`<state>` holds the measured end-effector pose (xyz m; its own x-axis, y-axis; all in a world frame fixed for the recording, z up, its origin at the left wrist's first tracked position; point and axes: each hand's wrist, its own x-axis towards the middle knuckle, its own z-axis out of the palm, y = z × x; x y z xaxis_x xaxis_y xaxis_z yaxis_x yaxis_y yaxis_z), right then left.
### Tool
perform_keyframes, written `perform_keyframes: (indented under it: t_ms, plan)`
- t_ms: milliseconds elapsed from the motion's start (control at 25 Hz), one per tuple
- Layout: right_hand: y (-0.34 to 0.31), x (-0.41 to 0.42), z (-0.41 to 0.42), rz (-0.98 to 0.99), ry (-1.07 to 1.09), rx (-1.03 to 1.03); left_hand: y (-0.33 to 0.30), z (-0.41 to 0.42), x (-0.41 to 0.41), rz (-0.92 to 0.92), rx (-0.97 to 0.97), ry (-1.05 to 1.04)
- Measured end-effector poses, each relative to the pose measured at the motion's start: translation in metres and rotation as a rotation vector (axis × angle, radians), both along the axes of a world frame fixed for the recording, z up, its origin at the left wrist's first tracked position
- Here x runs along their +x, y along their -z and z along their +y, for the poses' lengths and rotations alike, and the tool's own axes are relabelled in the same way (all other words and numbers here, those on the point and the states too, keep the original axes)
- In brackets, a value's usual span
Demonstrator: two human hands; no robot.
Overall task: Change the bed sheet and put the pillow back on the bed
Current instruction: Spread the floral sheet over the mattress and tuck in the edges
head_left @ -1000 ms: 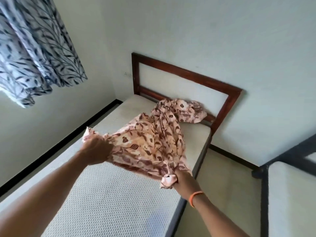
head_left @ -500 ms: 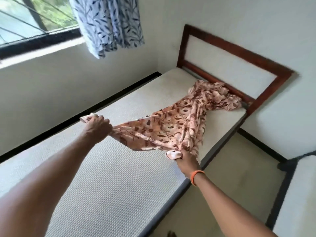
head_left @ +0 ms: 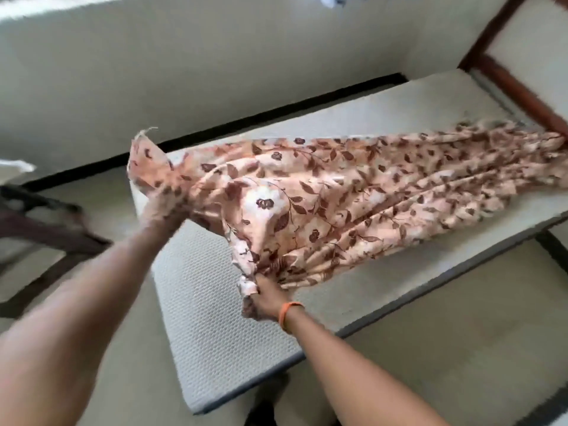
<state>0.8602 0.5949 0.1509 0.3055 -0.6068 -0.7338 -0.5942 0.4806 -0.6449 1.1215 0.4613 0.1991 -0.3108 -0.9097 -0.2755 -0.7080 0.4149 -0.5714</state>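
1. Since half a second ago, both hands have drawn the floral bed sheet [head_left: 353,204] farther down the bare mattress [head_left: 209,302], so more cloth now lies spread between headboard and hands.
2. Left hand [head_left: 163,210], blurred, has its grip clenched on a bunched corner of the sheet, held up above the mattress's far edge.
3. Right hand [head_left: 264,299], with an orange wristband [head_left: 289,315], has its grip closed on another gathered edge, low over the mattress near its closer side.
4. From both grips the sheet runs away in long folds toward the wooden headboard [head_left: 522,87], its far end lying on the mattress just beside that frame.
5. Beyond the left grip stands a pale wall [head_left: 215,56].
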Motion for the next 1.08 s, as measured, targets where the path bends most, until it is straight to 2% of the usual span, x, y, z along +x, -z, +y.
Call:
perform_keyframes:
  t_ms: [40,80,120,160,200,240,360,480,680,800,960,1080]
  plan:
    - [-0.011,0.015,0.001,-0.057,-0.093,0.063,0.015,0.031,-0.002,0.001,0.069,-0.081]
    - [-0.020,0.027,0.002,-0.105,-0.205,0.164,0.025,0.053,-0.004,0.086,0.105,-0.159]
    - [-0.027,0.033,0.006,-0.138,-0.290,0.278,0.028,0.074,-0.013,0.078,0.205,-0.319]
    - [-0.033,0.036,0.011,-0.151,-0.314,0.388,0.038,0.090,-0.010,0.068,0.262,-0.347]
    - [-0.037,0.038,0.018,-0.135,-0.313,0.414,0.046,0.107,-0.011,0.090,0.286,-0.358]
    - [-0.046,0.037,0.021,-0.094,-0.304,0.346,0.041,0.120,-0.013,0.092,0.336,-0.406]
    - [-0.054,0.019,0.017,0.196,-0.420,-0.124,0.023,0.135,-0.048,0.241,0.406,-0.409]
    - [-0.072,-0.031,0.006,0.296,-0.441,-0.249,0.008,0.125,-0.099,0.422,0.353,-0.430]
    - [-0.091,-0.175,-0.019,0.320,-0.156,-0.278,-0.020,0.097,-0.236,0.786,0.314,-0.468]
    - [-0.115,-0.308,-0.036,0.329,0.047,-0.319,-0.039,0.066,-0.356,0.970,0.264,-0.394]
    - [-0.157,-0.482,-0.045,0.322,0.470,-0.367,-0.071,0.033,-0.524,1.080,0.284,-0.205]
    - [-0.176,-0.580,-0.057,0.293,0.732,-0.362,-0.088,0.008,-0.625,1.143,0.343,-0.128]
